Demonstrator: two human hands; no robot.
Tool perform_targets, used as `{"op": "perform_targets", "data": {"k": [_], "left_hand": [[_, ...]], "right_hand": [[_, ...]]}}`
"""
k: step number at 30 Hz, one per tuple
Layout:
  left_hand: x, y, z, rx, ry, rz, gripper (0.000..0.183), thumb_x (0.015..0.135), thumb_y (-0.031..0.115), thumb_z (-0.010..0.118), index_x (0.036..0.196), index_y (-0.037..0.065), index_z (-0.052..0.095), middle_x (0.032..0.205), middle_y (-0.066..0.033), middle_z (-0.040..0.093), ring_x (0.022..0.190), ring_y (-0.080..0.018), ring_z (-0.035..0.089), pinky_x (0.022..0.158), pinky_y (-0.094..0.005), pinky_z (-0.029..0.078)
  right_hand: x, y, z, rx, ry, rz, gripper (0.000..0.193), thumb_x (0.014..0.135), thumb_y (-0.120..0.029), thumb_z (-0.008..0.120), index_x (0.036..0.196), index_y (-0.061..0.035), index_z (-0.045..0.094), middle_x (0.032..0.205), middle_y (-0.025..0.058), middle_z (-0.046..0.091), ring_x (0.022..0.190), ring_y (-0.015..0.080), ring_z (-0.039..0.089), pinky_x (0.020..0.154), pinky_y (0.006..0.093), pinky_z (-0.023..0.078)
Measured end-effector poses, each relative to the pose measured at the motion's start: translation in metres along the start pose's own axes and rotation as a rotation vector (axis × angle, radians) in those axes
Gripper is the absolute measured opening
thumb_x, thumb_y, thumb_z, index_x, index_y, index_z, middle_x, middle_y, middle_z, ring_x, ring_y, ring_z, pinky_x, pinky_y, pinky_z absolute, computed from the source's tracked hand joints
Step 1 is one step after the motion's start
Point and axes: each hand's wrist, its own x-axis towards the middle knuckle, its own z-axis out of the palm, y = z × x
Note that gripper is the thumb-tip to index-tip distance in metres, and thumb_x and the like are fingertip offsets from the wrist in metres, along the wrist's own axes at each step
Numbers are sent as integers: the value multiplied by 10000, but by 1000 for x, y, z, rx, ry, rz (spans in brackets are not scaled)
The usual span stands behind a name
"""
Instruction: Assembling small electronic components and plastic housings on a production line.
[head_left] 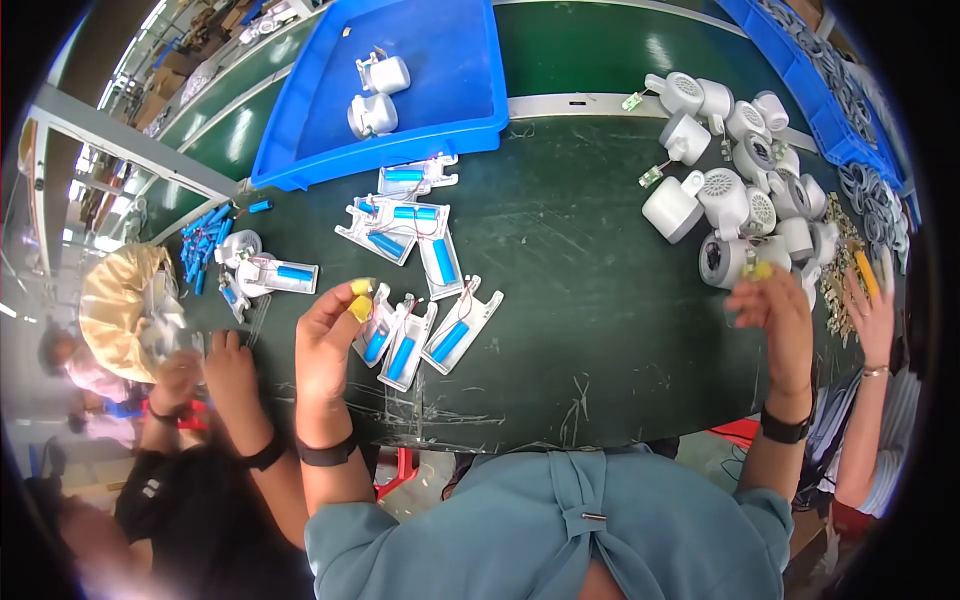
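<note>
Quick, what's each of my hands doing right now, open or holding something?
Left hand: thumb and forefinger nearly together beside a white housing; grip can't be told.
Right hand: fingers curled near white round units; grip can't be told.

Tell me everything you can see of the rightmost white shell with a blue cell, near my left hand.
The white shell is a long, shallow, open casing that looks like plastic, with prongs at its far end. A blue cylindrical cell lies lengthwise in its near half, with thin wiring toward the prongs. It lies open side up on the dark green tabletop, far end angled right. Another shell sits close on its left; contact is unclear. Your left hand isn't touching it.
</note>
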Motion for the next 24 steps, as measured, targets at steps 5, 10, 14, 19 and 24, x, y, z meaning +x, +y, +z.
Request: {"op": "perform_targets", "data": {"k": [5,10,14,19,24], "left_hand": [[-9,20,3,-65,-190,-95,222,894,96,580,1061,-48,609,882,-56,625,663,-104,552,598,-212,417],[-42,54,44,-152,-374,-32,238,868,104,608,1053,-44,585,915,-95,630,750,-200,668,684,-292,551],[-51,50,83,-245,-601,-98,222,808,-128,597,1011,-39,606,991,-126,599,769,-206,671,683,-313,581],[-39,29,118,-19,-921,-224,199,904,-49,563,1090,17,582,1020,-102,643,808,-170,674,627,-242,519],[-35,6,143,27,-1017,-191,164,932,16,571,1095,0,586,1016,-92,663,829,-145,665,671,-240,524]], "right_hand": [[-17,13,-5,-72,-171,119,256,981,-202,496,1137,-10,563,902,75,659,763,148,670,612,233,527],[-7,26,13,-53,-164,23,225,955,-131,486,1118,9,554,843,89,649,693,149,656,555,230,509],[-13,6,31,-152,-119,-8,183,932,-91,501,1070,11,564,793,60,641,640,106,634,498,198,464],[-15,2,31,-277,-10,-162,176,919,-70,515,1072,5,563,783,49,641,613,89,617,491,201,443],[13,-9,41,-469,-46,-332,167,929,-146,549,952,19,572,670,57,616,561,105,596,497,247,443]]}}
